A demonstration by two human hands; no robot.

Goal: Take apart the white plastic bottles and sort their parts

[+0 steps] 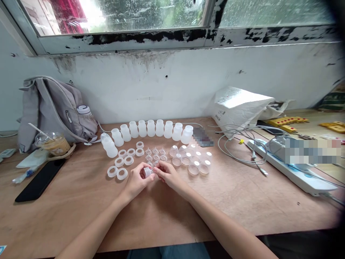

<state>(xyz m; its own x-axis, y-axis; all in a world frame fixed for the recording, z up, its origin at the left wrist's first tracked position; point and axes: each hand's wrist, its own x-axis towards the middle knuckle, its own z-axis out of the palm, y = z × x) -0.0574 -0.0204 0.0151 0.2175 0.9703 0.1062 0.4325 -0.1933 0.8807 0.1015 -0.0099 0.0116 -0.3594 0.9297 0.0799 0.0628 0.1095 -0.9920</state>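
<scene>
My left hand [139, 181] is closed around a whitish ridged ring [148, 172] near the middle of the table. Beside it, my right hand [167, 174] has its fingers pinched together at the ring's right side; whatever lies between them is too small to make out. Just beyond my hands stand several clear nipples [155, 151] in rows, the nearest partly hidden by my fingers. Several white rings [122, 174] lie to the left, and several clear domed caps [193, 168] to the right. Behind them, several frosted bottles [142, 128] form a curved row.
On the left are a grey backpack [51, 108], a drink cup [58, 145] and a black phone [40, 181]. To the right lie a white bag [237, 108], coiled cables [237, 158] and a power strip [293, 174]. A wall rises behind the table.
</scene>
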